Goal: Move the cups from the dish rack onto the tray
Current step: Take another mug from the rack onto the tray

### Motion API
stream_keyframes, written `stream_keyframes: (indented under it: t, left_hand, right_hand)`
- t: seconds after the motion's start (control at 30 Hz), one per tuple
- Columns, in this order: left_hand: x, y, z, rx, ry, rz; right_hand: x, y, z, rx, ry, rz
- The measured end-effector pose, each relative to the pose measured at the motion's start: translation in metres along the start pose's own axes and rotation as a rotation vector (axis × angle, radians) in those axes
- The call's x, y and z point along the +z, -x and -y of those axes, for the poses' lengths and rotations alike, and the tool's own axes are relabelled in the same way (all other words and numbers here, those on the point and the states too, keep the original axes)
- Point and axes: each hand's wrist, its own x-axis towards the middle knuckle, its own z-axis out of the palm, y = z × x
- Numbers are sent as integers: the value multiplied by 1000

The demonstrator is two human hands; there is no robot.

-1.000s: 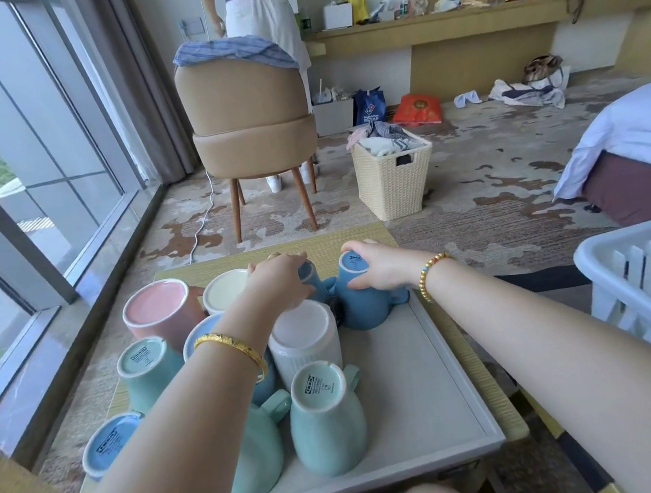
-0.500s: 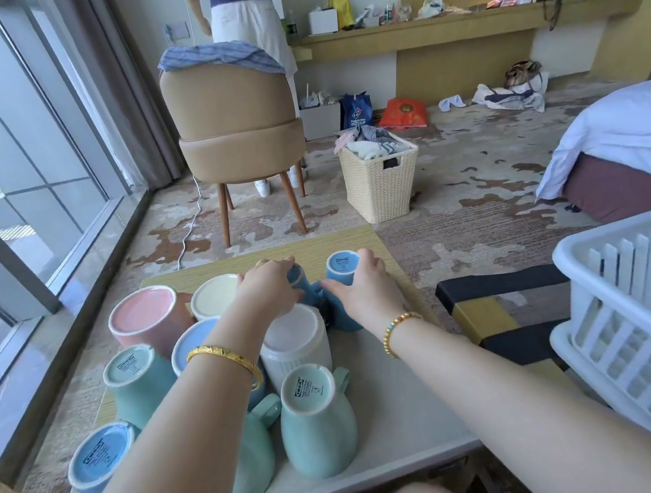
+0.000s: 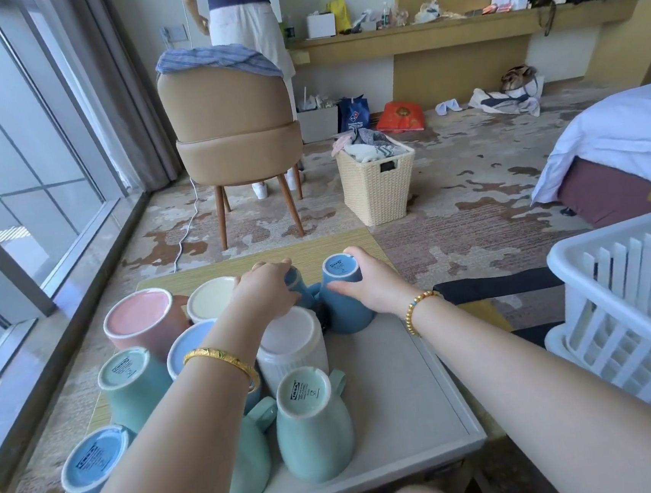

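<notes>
At the far end of the tray (image 3: 429,387), both hands grip upside-down blue cups: left hand (image 3: 268,291) on one (image 3: 293,281), right hand (image 3: 375,285) on another (image 3: 344,296). Their handles almost touch, so they may knock together. The dish rack (image 3: 633,316) stands right.

Ten upturned cups (image 3: 314,430), one tray (image 3: 403,405), one dish rack (image 3: 637,319), two hands (image 3: 268,291).

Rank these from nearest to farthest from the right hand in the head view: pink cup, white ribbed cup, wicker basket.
From the right hand:
1. White ribbed cup, on the tray just left of it.
2. Pink cup, at the tray's far left.
3. Wicker basket, on the floor beyond the table.
</notes>
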Motion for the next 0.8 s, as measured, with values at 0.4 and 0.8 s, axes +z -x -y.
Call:
stream_keyframes:
  t: [0.4,0.8]
  left_hand:
    - [0,16,-4,-15,29,-67]
    - [-47,106,-103,215,134,-268]
  right_hand:
    - [30,38,-18,193,35,-123]
    - [-68,123,2,38,167,-212]
